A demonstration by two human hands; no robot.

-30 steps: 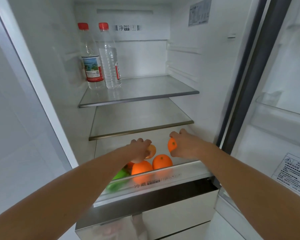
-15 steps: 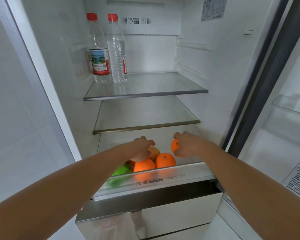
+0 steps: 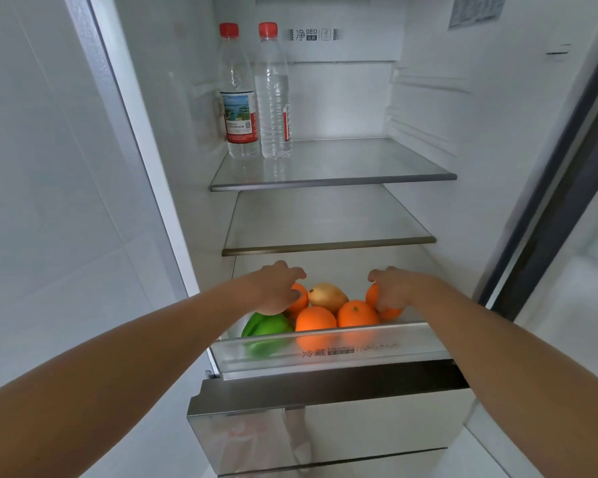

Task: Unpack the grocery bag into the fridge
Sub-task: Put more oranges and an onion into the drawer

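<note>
- Nearest, at the bottom of the frame, is the steel drawer front (image 3: 325, 426), shut. Both forearms reach over it into the fridge (image 3: 497, 167).
- Above it, the clear fruit drawer (image 3: 325, 343) stands pulled out. Against its front wall lie a green fruit (image 3: 266, 326) at lower left and two front oranges (image 3: 315, 319) side by side.
- The left hand (image 3: 277, 288) has let go of the yellow-brown fruit (image 3: 327, 298) it covered half a second ago. That fruit now lies bare in the middle of the drawer, behind the front oranges.
- This hand's grip now curls over the left orange (image 3: 301, 298). I cannot tell whether it clasps it or only rests there.
- The right hand (image 3: 397, 288) keeps a closed grip on the right orange (image 3: 373, 298). It has sunk from above the pile to sit low at the drawer's right end, touching its neighbour.
- I judge this piece is set down and only needs releasing.
- Farther back, the middle shelf (image 3: 328, 248) is bare, and the upper shelf (image 3: 332, 182) carries two water bottles (image 3: 240, 98) at upper left.
- The grocery bag is out of view, so what remains to unpack cannot be told.
</note>
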